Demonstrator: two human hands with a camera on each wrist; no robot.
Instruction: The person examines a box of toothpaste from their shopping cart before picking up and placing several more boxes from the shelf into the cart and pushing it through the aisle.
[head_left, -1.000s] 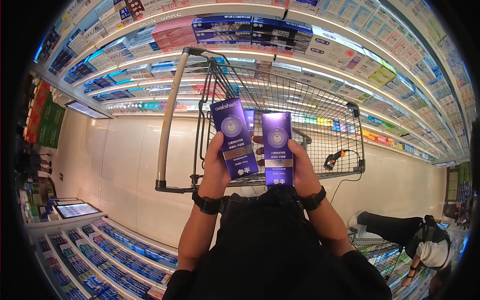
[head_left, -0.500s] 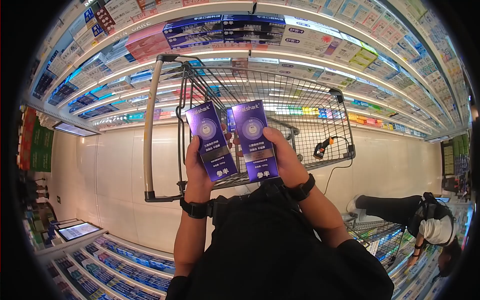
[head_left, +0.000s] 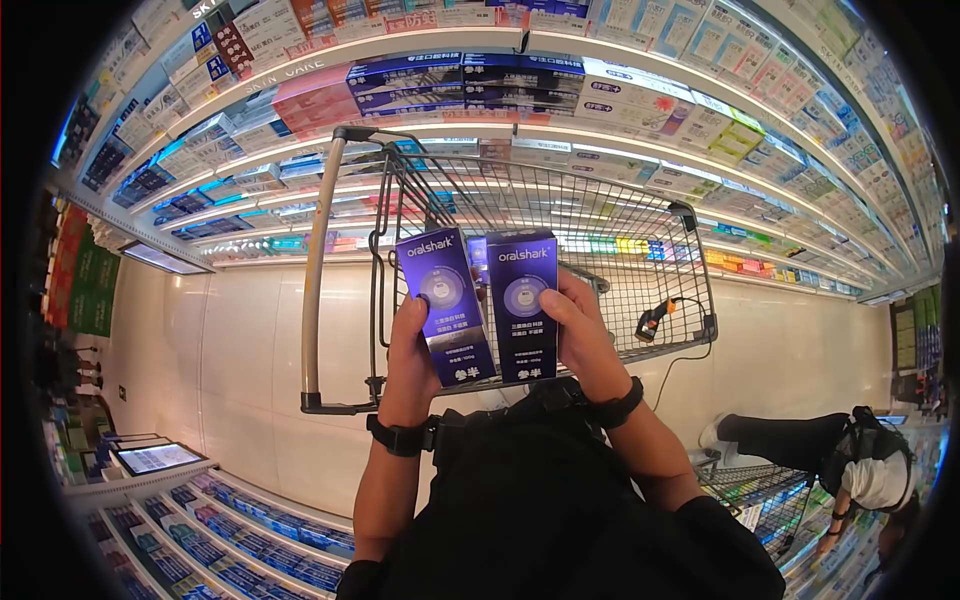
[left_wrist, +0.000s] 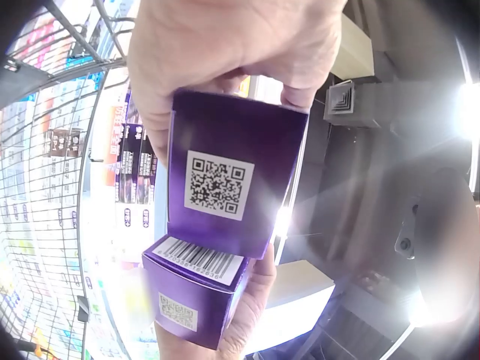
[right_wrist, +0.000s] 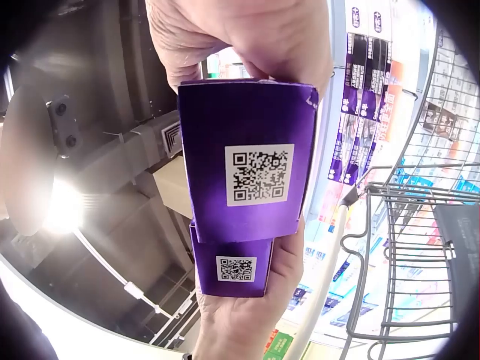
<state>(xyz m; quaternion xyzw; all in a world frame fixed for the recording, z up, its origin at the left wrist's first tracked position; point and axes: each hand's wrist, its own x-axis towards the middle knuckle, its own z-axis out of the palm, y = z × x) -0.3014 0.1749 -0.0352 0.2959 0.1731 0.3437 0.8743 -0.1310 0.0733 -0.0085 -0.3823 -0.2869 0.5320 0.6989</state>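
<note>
Two purple oralshark cartons are held side by side over the shopping cart, their printed fronts up in the head view. My left hand (head_left: pixel 408 350) grips the left carton (head_left: pixel 462 340), thumb on its front edge. The right carton (head_left: pixel 527 345) is in my right hand (head_left: pixel 590 345), thumb across its front; its face looks darker. QR codes show on the ends of the left carton (left_wrist: pixel 236 135) and right carton (right_wrist: pixel 217 195) in the wrist views. A barcode label (left_wrist: pixel 199 260) shows on the right carton in the left wrist view.
A wire shopping cart (head_left: pixel 335 255) stands before me, with a black and orange handheld device (head_left: pixel 655 322) at its right side, a cable running from it. Shelves of boxed goods (head_left: pixel 415 82) rise beyond. Another person (head_left: pixel 870 460) with a cart is at lower right.
Both cartons stay in my hands. The right carton shifted in angle: its front, bright purple before, now looks darker and its top edge shows. The head view swung right, then partly back.
</note>
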